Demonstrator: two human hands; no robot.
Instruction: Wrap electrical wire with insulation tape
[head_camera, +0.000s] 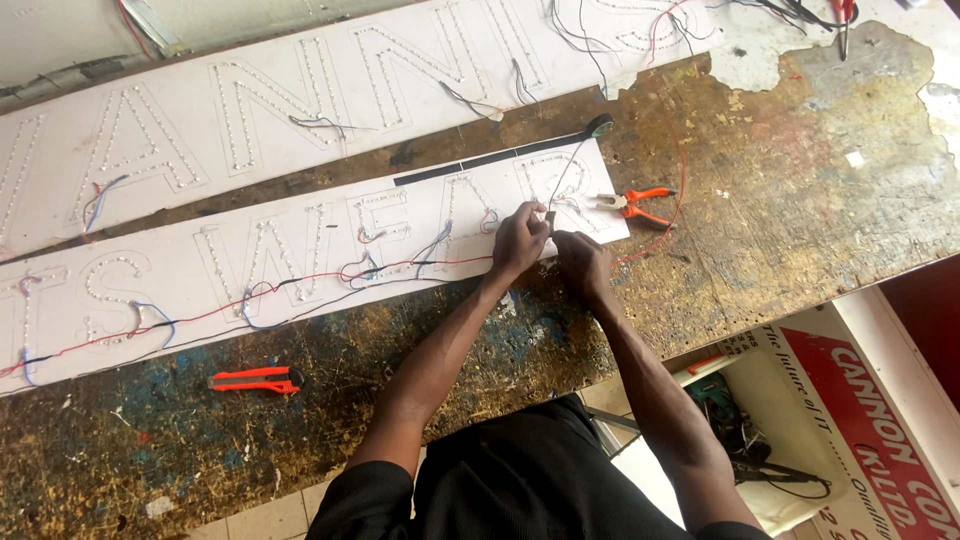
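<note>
Left hand (519, 240) and right hand (582, 258) meet over the near white sign panel (300, 250), each grip pinched on thin wiring (420, 264); exact contents unclear. Orange pliers (635, 203) lie just beyond the grips on the panel's end, with an orange utility knife (256, 380) well left on the worktop (780, 200).

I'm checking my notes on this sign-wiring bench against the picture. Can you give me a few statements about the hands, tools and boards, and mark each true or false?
1. Both hands, left hand and right hand, meet at the near white sign board. True.
2. The orange-handled pliers are held in the right hand. False: they lie on the board's right end, beside the hands.
3. An orange utility knife lies on the workbench, left of the person's arms. True.
4. Only one white board is on the bench. False: a second board lies farther back.
5. Red and dark wires run along the near board. True.
</note>
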